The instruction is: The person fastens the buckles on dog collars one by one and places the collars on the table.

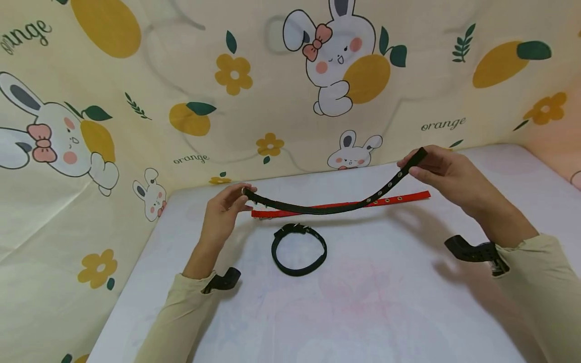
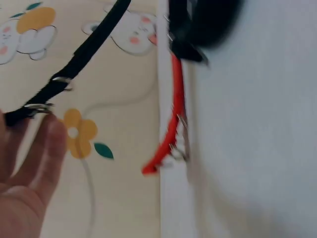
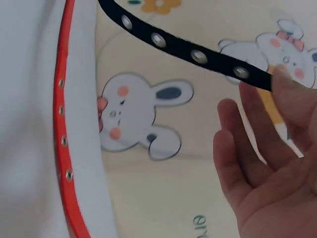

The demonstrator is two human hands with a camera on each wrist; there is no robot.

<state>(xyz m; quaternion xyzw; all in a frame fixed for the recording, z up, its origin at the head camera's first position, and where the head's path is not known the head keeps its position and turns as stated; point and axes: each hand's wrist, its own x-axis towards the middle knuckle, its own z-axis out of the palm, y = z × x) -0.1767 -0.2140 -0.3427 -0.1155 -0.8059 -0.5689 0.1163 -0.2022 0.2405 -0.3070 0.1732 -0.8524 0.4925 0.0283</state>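
Observation:
A black collar (image 1: 313, 209) with metal eyelets hangs in a shallow curve between both hands, raised above the table. My left hand (image 1: 220, 217) pinches its buckle end, where metal rings show in the left wrist view. With thumb and fingers my right hand (image 1: 454, 181) holds the eyelet end, the tip poking up past the fingers. Behind it a red collar (image 1: 415, 196) lies stretched out along the back of the table, partly covered by the black one in the head view. Nearer to me, a second black collar (image 1: 297, 275) rests buckled into a loop.
The white table (image 1: 363, 312) ends at the back against a cream cloth (image 1: 254, 126) printed with rabbits, oranges and flowers. Each wrist carries a black camera mount, one of them the right mount (image 1: 472, 250).

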